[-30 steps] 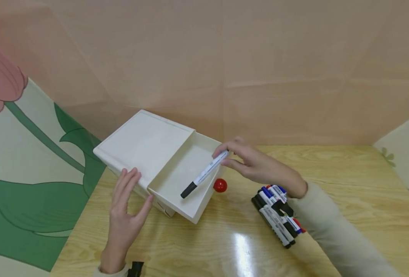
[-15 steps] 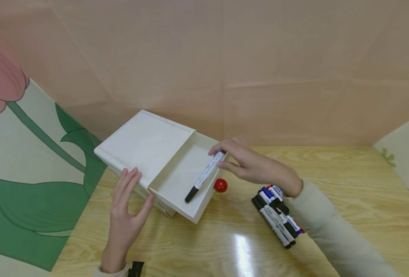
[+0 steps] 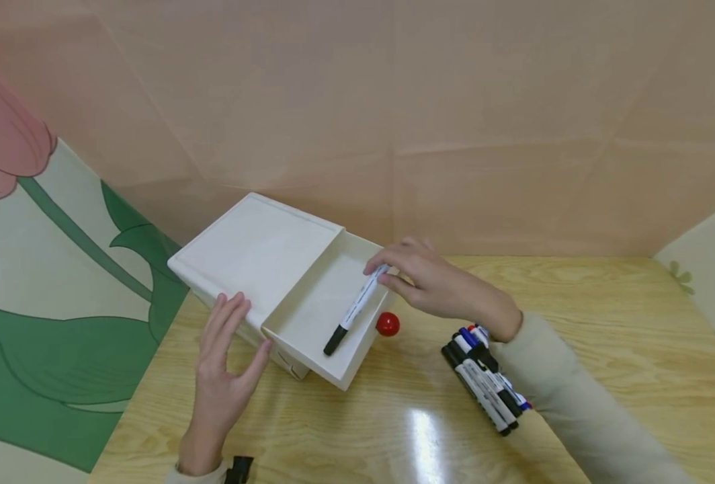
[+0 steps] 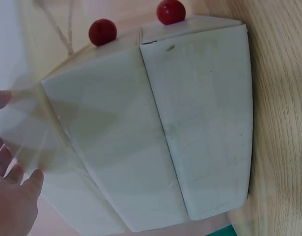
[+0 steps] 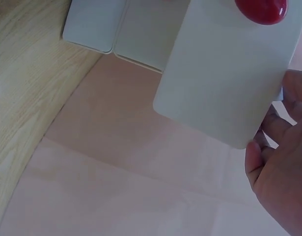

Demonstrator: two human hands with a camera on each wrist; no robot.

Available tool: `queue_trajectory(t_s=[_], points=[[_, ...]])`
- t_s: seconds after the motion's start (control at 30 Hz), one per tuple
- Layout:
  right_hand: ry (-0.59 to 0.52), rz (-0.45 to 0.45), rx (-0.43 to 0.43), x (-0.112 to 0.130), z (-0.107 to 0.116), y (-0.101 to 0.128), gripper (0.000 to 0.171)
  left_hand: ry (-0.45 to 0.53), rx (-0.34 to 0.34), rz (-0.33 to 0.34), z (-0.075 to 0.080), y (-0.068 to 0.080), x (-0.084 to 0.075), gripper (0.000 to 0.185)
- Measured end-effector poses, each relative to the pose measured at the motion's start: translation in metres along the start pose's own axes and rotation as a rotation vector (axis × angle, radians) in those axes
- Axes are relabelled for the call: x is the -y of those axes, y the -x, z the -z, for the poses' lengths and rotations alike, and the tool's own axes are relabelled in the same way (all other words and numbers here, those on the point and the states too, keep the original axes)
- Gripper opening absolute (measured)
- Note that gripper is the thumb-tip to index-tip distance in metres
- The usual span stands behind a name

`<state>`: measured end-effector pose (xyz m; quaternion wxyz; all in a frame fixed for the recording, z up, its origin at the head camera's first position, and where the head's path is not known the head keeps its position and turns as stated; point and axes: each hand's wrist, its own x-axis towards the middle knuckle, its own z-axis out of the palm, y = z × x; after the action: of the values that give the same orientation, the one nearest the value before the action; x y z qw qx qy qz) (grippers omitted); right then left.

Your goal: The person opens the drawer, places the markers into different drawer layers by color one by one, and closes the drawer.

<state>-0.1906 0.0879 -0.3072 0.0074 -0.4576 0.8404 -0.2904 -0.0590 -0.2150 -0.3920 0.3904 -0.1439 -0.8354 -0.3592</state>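
Note:
A white drawer box (image 3: 255,245) stands at the table's back left, its top drawer (image 3: 309,316) pulled out. My right hand (image 3: 383,275) pinches the white end of a black-capped marker (image 3: 354,310), which slants down into the drawer with its cap near the front wall. My left hand (image 3: 236,336) rests with straight fingers against the box's near side; it shows at the lower left as the left hand (image 4: 13,196). The drawer's red knob (image 3: 387,324) sticks out to the right. In the right wrist view the knob (image 5: 261,9) and my right fingers (image 5: 283,167) frame the drawer front.
A bundle of several black, blue and red markers (image 3: 484,380) lies on the wooden table (image 3: 605,349) under my right forearm. Two red knobs (image 4: 102,32) show on the box in the left wrist view. A pink wall stands behind; a flower-print panel (image 3: 49,282) stands on the left.
My right hand has lowered the marker from above the drawer down into it, and its black cap now sits near the drawer's front. My left hand has stayed against the box.

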Motion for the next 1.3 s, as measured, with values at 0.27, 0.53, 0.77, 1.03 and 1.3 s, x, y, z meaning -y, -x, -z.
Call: queue_trajectory(t_s=[0.27,0.53,0.77,1.03,1.3], points=[[0.055,-0.019,0.011,0.002,-0.001,-0.004,0.017,-0.004,-0.009,-0.013,-0.004,-0.002,0.0,0.057],[0.052,-0.017,-0.04,0.0,-0.003,0.002,0.018,0.004,-0.012,-0.016,-0.006,-0.001,0.0,0.055],[-0.006,-0.036,-0.124,-0.001,-0.003,0.019,0.021,0.007,-0.006,-0.015,-0.006,-0.002,-0.001,0.056],[-0.009,-0.066,-0.167,0.001,-0.003,0.038,0.029,0.009,-0.008,-0.02,-0.004,-0.001,0.001,0.057],[0.023,-0.11,-0.184,0.002,-0.005,0.055,0.031,0.011,-0.016,-0.014,-0.002,0.0,0.002,0.056]])
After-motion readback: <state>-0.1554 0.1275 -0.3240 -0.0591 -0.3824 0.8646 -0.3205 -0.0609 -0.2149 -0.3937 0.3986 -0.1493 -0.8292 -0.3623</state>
